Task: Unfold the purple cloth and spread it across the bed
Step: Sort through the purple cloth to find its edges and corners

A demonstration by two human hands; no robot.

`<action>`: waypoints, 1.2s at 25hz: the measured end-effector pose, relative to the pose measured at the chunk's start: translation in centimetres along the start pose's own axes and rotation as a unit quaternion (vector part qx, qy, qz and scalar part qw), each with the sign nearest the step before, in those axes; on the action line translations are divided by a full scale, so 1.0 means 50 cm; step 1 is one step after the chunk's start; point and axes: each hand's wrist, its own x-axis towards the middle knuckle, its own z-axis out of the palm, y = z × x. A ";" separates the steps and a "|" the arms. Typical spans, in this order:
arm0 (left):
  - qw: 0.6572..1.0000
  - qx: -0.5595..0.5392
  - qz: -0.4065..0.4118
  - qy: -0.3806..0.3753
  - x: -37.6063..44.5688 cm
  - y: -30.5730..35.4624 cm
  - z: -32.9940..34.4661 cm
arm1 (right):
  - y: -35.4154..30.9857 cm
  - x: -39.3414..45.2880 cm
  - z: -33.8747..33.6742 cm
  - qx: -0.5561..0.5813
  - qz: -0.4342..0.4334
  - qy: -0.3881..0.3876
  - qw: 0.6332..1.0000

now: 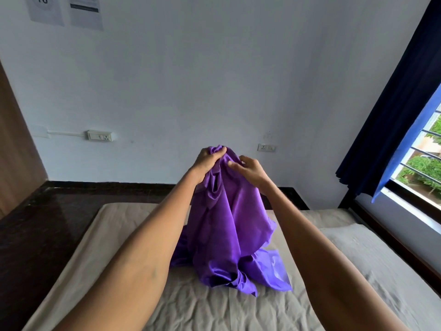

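hands: left (207, 163), right (250, 172) both grip purple cloth (226, 235) | bunched, trailing onto bed (191, 306)

Up on the wall, at the top left, a grey paper sheet (45, 9) shows the lower part of a large dark number that reads as "10", cut off by the edge of the view. The second sheet (86, 11) beside it carries a dark band and faint lines of print, too small and blurred to read. The switch plate (99, 135) lower on the wall bears a small mark like a "1", though I cannot be sure of it.
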 end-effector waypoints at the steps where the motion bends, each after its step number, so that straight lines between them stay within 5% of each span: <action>1: 0.998 -0.040 0.012 0.052 0.001 0.008 0.004 | 0.013 -0.009 -0.003 -0.050 0.010 -0.039 0.998; 4: 0.965 -0.143 0.033 0.215 0.025 0.027 -0.032 | 0.117 -0.043 -0.016 -0.284 0.097 -0.090 0.950; 6: 0.970 -0.024 0.044 0.236 0.042 0.025 -0.088 | 0.172 -0.068 -0.032 -0.293 0.165 -0.035 0.941; 8: 0.950 0.247 0.039 0.187 0.042 0.010 -0.117 | 0.171 -0.061 -0.044 -0.238 0.164 0.037 0.957; 10: 0.916 0.364 0.079 0.147 0.027 -0.004 -0.102 | 0.129 -0.025 -0.033 -0.179 0.125 0.075 0.973; 13: 0.914 0.366 0.172 -0.035 0.008 -0.012 -0.033 | 0.034 0.017 0.015 -0.142 0.031 0.029 0.989; 15: 0.918 0.339 0.111 -0.170 -0.001 -0.018 0.003 | -0.024 0.034 0.029 -0.090 -0.029 0.025 0.995; 17: 0.954 0.228 0.043 -0.190 -0.006 -0.013 0.005 | -0.053 0.043 0.002 -0.048 -0.045 0.032 0.997; 20: 0.993 0.076 0.059 -0.075 0.019 -0.001 -0.018 | -0.037 0.043 -0.059 -0.031 -0.004 -0.077 0.997; 25: 0.994 -0.060 0.080 0.049 0.028 0.005 -0.033 | 0.054 0.024 -0.050 -0.287 0.085 -0.157 0.941; 28: 0.988 -0.043 0.069 0.134 0.040 -0.019 -0.096 | 0.107 0.006 -0.067 -0.308 0.118 -0.092 0.939; 30: 0.968 0.124 0.051 0.211 0.046 -0.031 -0.142 | 0.103 0.007 -0.085 -0.246 0.111 -0.008 0.963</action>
